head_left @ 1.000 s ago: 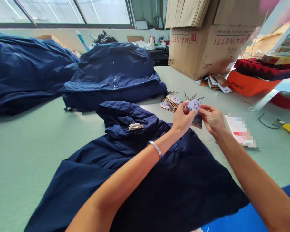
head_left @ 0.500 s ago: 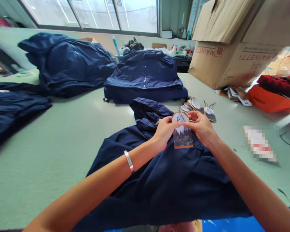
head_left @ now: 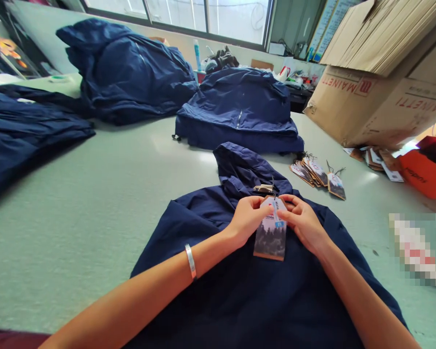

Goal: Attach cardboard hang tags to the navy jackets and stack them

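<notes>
A hang tag [head_left: 271, 240] with a forest picture and a dark string is held up between both hands. My left hand [head_left: 247, 218] pinches its upper left side, and my right hand [head_left: 301, 220] pinches its upper right side, thumbs on the front. Beneath them a navy jacket [head_left: 218, 291] lies spread out, its hood [head_left: 240, 165] pointing away from me. A light label [head_left: 263, 188] shows at the jacket's neck, just beyond the tag. More tags [head_left: 310, 172] lie in a fanned pile right of the hood, with a single tag [head_left: 336, 186] beside them.
Folded navy garments stand at the back [head_left: 240, 111], at the back left [head_left: 127, 72] and at the left [head_left: 32, 131]. A large cardboard box [head_left: 359, 106] stands at the back right, near an orange bag [head_left: 425, 174]. A pixelated item [head_left: 416, 249] lies at the right.
The tag and both hands have come nearer to me, over the jacket's neck, uncovering the neck label. The view has shifted, and the jacket's right shoulder lies flatter.
</notes>
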A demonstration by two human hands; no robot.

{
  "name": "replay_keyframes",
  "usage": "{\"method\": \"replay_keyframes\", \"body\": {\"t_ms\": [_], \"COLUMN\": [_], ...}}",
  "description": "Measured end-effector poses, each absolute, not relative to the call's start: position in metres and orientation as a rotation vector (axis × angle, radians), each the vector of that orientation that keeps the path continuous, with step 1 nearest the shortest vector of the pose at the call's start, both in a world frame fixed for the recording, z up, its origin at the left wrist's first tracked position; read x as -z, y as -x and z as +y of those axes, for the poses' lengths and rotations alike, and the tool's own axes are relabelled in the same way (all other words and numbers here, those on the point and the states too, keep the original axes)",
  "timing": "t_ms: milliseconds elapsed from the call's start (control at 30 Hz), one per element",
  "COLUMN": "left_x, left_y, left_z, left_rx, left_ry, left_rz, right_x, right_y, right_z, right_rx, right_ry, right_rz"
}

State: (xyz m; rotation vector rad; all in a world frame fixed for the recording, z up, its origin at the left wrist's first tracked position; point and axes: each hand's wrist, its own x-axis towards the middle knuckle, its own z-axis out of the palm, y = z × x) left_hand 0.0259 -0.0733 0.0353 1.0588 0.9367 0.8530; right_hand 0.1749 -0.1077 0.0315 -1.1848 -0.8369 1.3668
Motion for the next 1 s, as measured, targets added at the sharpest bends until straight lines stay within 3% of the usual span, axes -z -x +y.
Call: {"method": "replay_keyframes", "body": {"t_ms": [467,767,1000], "left_x": [-0.033,-0.038,-0.038], "left_y": [-0.034,-0.030,-0.030], "left_z": [-0.091,-0.083,-0.082], "left_rx": [-0.697,-0.994,-0.962], "left_ry": [-1.370,-1.260,-1.228], "left_rz": [0.944,0.977,0.976], "right_x": [-0.027,-0.030,-0.035], "right_y": [-0.178,-0.180,-0.171], "right_z": [-0.109,-0.115,-0.122], "right_rx": [-1.179,-1.149,-1.110], "right_ry": [1.198,1.312,1.306], "right_rz": [-0.745,-0.840,-1.046]}}
